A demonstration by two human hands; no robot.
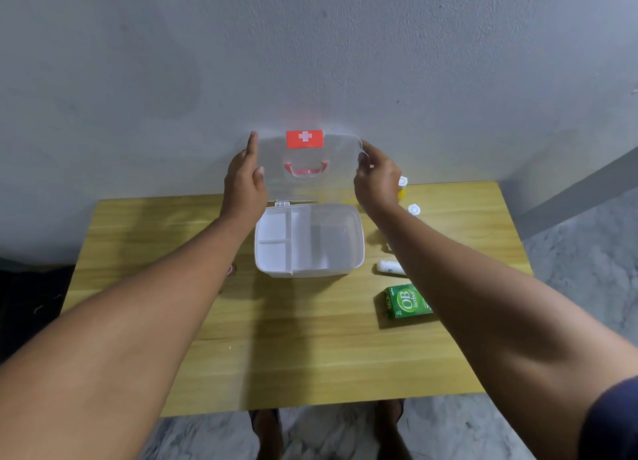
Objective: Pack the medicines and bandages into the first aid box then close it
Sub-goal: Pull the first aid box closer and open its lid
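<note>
While both hands are gripping the clear lid [307,169] by its side edges, the box is standing open: left hand [243,183] is pinching the lid's left edge with fingers extended up along it and thumb on the near face, right hand [376,178] is curled around the right edge, thumb in front. Lid is standing roughly upright on its far hinge, red cross label [305,138] at the top, red handle [305,169] showing through the plastic. First aid box [309,240] is sitting mid-table toward the far edge, white divided tray on its left side, deeper open bay on the right; nothing packed that I can see. Supplies are lying to the right on the wooden table [276,339]: green OB herbal carton [407,301] nearest, a white tube [388,267] just beyond it, two white-capped bottles [413,209] further back, partly hidden behind the right forearm. My read: step in hand is opening the lid fully, packing not started. Doing it well means easing the lid back evenly with both sides so the hinge isn't twisting, checking it's staying up on its own before letting go, then freeing the right hand for the items on that side. Risk: lid dropping shut mid-pack.
</note>
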